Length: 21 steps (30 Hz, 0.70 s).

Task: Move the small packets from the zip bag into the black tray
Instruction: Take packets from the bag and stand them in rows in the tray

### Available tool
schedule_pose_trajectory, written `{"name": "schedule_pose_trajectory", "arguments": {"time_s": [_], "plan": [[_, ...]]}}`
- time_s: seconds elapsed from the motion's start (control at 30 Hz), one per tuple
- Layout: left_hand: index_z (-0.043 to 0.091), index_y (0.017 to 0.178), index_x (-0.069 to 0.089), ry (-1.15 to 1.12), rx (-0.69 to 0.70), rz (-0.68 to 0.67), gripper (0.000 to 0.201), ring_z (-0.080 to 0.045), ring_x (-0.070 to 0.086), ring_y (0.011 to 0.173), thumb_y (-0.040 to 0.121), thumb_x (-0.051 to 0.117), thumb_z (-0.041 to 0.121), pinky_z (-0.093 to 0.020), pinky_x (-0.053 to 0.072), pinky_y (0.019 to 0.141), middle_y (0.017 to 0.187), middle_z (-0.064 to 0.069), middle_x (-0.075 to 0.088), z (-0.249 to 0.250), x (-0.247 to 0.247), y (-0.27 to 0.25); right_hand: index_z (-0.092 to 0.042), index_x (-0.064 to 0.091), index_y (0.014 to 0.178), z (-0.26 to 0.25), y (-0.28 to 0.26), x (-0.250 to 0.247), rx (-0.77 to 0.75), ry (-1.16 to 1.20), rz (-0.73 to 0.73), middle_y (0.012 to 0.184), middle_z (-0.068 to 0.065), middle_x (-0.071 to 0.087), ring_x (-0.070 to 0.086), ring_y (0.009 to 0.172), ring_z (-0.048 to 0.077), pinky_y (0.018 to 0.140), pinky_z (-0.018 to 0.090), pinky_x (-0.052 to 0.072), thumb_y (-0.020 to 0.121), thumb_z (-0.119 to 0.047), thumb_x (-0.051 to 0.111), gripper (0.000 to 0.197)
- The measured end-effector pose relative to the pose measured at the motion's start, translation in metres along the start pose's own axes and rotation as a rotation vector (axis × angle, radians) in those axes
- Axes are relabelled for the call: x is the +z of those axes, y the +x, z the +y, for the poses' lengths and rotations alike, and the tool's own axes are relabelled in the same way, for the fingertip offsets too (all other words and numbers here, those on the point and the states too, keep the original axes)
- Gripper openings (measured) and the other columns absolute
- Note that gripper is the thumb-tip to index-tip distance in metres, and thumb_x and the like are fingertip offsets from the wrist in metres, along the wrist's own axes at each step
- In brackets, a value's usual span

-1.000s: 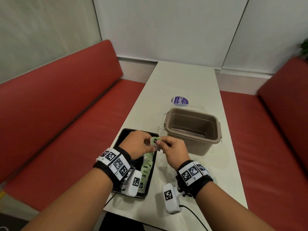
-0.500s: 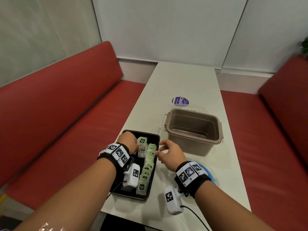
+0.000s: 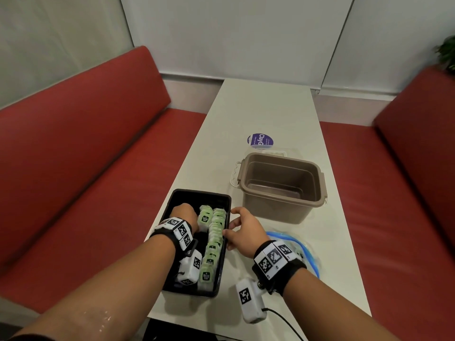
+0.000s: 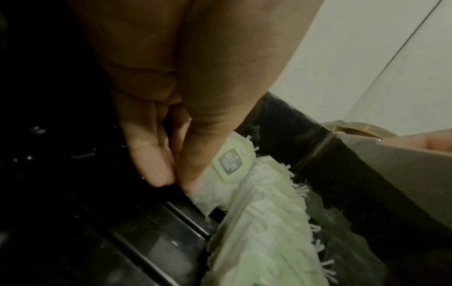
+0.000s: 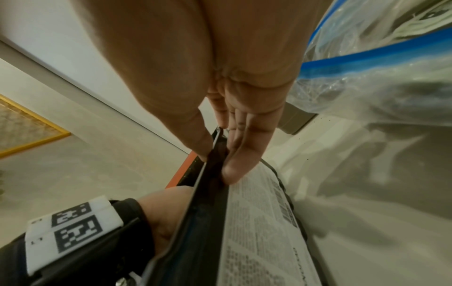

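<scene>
Setting a packet (image 3: 204,217) into the black tray (image 3: 222,196).
Left hand (image 3: 185,215) pinches it by the tray's far edge; right hand (image 3: 242,228) pinches the right rim (next, presumably, the zip bag (image 3: 301,244)).

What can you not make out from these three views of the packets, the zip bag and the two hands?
- Zip bag: head view, right wrist hides most of it; how many packets remain is unclear.
- Packets in the black tray: near end hidden by the left wrist camera; no count possible.
- Left hand: dark, blurred; grip on the packet unclear.
- Packet print: too small.
</scene>
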State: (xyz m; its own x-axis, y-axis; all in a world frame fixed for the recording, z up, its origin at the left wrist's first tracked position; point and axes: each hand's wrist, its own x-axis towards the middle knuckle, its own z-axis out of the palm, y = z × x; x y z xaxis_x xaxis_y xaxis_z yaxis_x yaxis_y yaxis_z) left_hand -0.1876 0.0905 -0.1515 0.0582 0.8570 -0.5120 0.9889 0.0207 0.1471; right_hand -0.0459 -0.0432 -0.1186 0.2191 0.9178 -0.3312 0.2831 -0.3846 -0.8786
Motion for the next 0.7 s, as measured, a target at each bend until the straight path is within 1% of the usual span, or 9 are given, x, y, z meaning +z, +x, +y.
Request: {"name": "schedule_pose_trajectory", "arguments": {"time_s": [0.1,0.2,0.23,0.3,0.37,0.47,0.57,0.63,0.7], "plan": [[0.007,0.081,0.072,-0.059,0.017,0.010,0.015,-0.023,0.071,0.072,0.078,0.075,0.022,-0.029,0.060,0.064,0.079,-0.008,0.072,0.001,0.004,0.000,-0.016,0.042,0.136,0.001,0.000,0.001,0.002,0.000,0.010,0.094,0.003,0.061,0.066,0.052,0.015,0.051,0.026,0.054,0.089,-0.006,0.068,0.055],[0.009,0.080,0.070,-0.035,0.046,0.058,0.016,-0.022,0.068,0.072,0.078,0.076,0.024,-0.027,0.049,0.054,0.082,-0.007,0.072,0.001,0.002,-0.005,-0.017,0.041,0.137,0.001,-0.002,0.001,0.003,-0.021,0.015,0.098,0.003,0.062,0.068,0.055,0.015,0.052,0.024,0.054,0.090,-0.011,0.066,0.054],[0.009,0.083,0.070,-0.030,0.055,0.069,0.016,-0.023,0.069,0.076,0.078,0.077,0.022,-0.028,0.051,0.057,0.087,-0.008,0.073,0.000,-0.001,-0.009,-0.018,0.040,0.138,0.001,-0.003,0.000,-0.002,-0.029,0.021,0.098,0.001,0.063,0.069,0.057,0.016,0.055,0.026,0.056,0.091,-0.014,0.065,0.053],[0.007,0.094,0.070,-0.029,0.071,0.087,0.021,-0.025,0.070,0.086,0.078,0.078,0.019,-0.032,0.057,0.072,0.096,-0.010,0.072,0.000,-0.010,-0.017,-0.020,0.040,0.139,0.001,-0.007,-0.007,-0.022,-0.033,0.042,0.098,-0.003,0.064,0.072,0.063,0.018,0.064,0.032,0.060,0.094,-0.018,0.061,0.050],[0.007,0.101,0.071,-0.035,0.115,0.152,0.028,-0.026,0.068,0.093,0.078,0.078,0.022,-0.035,0.057,0.083,0.101,-0.009,0.071,0.001,-0.023,-0.029,-0.020,0.043,0.137,0.003,-0.011,-0.020,-0.057,-0.028,0.079,0.098,-0.005,0.064,0.073,0.066,0.019,0.068,0.037,0.062,0.096,-0.017,0.058,0.044],[0.012,0.108,0.071,-0.195,0.240,0.289,0.030,-0.021,0.067,0.094,0.081,0.076,0.026,-0.032,0.055,0.087,0.102,-0.004,0.072,0.012,-0.040,-0.054,-0.017,0.053,0.125,0.010,-0.022,-0.046,-0.086,0.020,0.157,0.094,-0.001,0.066,0.069,0.062,0.018,0.063,0.039,0.061,0.096,-0.012,0.057,0.030],[0.017,0.105,0.068,-0.406,0.448,0.240,0.023,-0.013,0.065,0.089,0.084,0.075,0.022,-0.027,0.052,0.085,0.094,0.003,0.070,0.038,-0.044,-0.092,-0.022,0.061,0.109,0.026,-0.038,-0.071,-0.095,-0.054,0.270,0.087,-0.002,0.068,0.065,0.058,0.017,0.048,0.025,0.051,0.093,-0.011,0.059,0.019],[0.019,0.102,0.069,-0.394,0.606,0.163,0.018,-0.012,0.065,0.088,0.085,0.074,0.023,-0.025,0.051,0.084,0.090,0.007,0.068,0.058,-0.038,-0.116,-0.028,0.063,0.098,0.041,-0.050,-0.084,-0.108,-0.174,0.367,0.083,-0.006,0.067,0.061,0.056,0.011,0.051,0.019,0.047,0.089,-0.014,0.062,0.016],[0.021,0.101,0.072,-0.317,0.718,0.102,0.017,-0.011,0.065,0.086,0.086,0.073,0.026,-0.023,0.051,0.081,0.090,0.006,0.069,0.078,-0.022,-0.133,-0.029,0.065,0.089,0.056,-0.063,-0.093,-0.100,-0.217,0.407,0.081,-0.008,0.065,0.058,0.059,0.008,0.061,0.023,0.048,0.083,-0.013,0.068,0.018]]}}
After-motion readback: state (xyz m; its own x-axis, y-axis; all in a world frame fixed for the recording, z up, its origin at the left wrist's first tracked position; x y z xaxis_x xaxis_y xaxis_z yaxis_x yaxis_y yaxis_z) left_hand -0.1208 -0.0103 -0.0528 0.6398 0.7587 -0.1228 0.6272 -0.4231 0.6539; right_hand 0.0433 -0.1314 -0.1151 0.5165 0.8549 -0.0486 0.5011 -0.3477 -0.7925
